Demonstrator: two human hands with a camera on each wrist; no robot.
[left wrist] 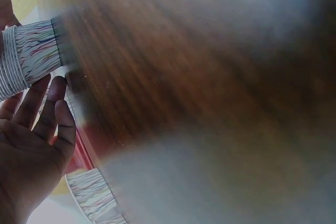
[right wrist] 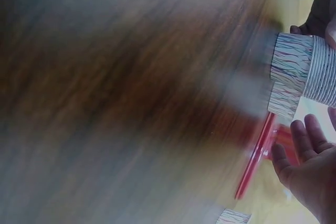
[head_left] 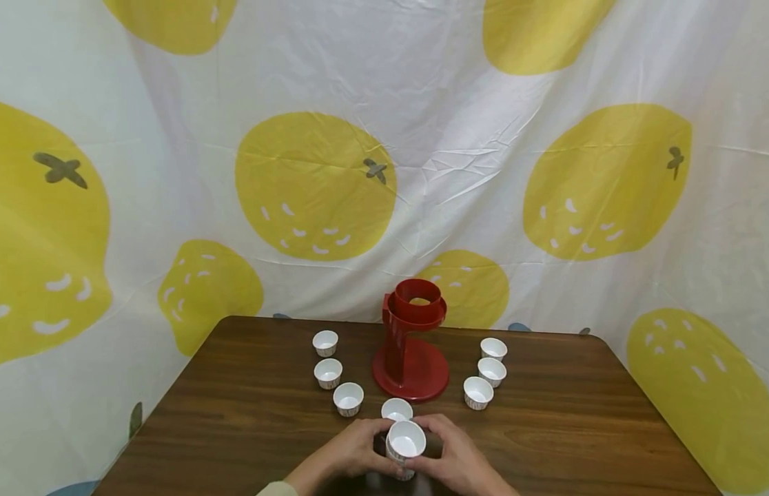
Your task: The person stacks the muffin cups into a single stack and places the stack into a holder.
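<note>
A stack of small white paper cups (head_left: 406,439) stands upright between my two hands near the front of the table. My left hand (head_left: 357,446) holds the stack from the left, its thumb in front. From the right, my right hand (head_left: 454,456) holds the same stack with thumb and forefinger. Both wrist views show the nested rims (left wrist: 12,61) and the streaky coloured print on the lowest cup (right wrist: 290,59); the remaining fingers of each hand are spread. Just behind the stack is a single cup (head_left: 397,409), partly covered by it.
A red stand with a ring-shaped top (head_left: 415,313) and round base (head_left: 424,372) stands behind the hands. Three cups (head_left: 329,373) form a row on its left, three more (head_left: 492,370) on its right. A lemon-print cloth (head_left: 422,207) hangs behind the wooden table (head_left: 564,413).
</note>
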